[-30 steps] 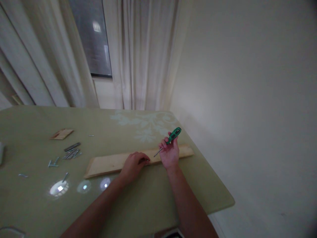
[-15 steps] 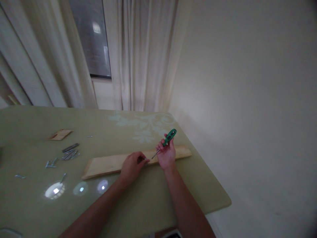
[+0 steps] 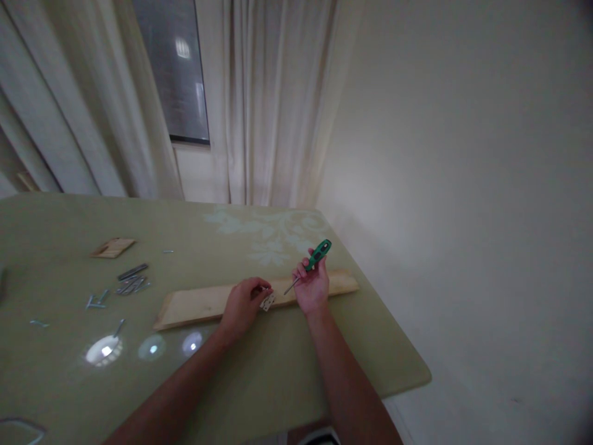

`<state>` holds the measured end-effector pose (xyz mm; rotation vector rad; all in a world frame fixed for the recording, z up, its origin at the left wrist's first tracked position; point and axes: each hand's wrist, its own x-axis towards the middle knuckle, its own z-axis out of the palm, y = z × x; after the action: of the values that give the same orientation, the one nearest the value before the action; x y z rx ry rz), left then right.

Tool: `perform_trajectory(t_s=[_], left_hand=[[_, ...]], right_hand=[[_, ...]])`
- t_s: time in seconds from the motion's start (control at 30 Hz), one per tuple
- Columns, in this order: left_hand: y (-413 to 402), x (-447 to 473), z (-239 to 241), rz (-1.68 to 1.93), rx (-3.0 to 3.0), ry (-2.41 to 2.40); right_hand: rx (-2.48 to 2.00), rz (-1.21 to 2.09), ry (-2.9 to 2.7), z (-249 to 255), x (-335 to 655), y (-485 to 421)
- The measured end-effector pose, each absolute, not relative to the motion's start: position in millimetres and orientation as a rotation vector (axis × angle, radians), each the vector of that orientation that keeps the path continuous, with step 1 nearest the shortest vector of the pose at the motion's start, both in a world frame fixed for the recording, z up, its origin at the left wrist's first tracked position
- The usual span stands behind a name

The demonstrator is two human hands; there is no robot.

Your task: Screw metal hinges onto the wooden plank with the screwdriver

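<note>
Table: left hand half-hides hinge; right hand holds screwdriver

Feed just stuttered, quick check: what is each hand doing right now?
Left hand: closed, pinching a small metal hinge on the wooden board.
Right hand: closed around the green screwdriver, tip down.

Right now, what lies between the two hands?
Head view: a small metal hinge on the wooden plank, by the left hand; the right hand holds a green screwdriver.
</note>
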<state>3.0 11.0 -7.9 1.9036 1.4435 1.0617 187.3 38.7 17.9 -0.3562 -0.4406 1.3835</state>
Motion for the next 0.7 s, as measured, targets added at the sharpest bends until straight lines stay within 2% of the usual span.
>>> perform_trajectory(t_s=[0.7], left_hand=[[10.4,-9.4,-4.4,0.91,2.411,1.609]], right_hand=[[-0.361,1.405,-0.366,17.1,186.1,40.0]])
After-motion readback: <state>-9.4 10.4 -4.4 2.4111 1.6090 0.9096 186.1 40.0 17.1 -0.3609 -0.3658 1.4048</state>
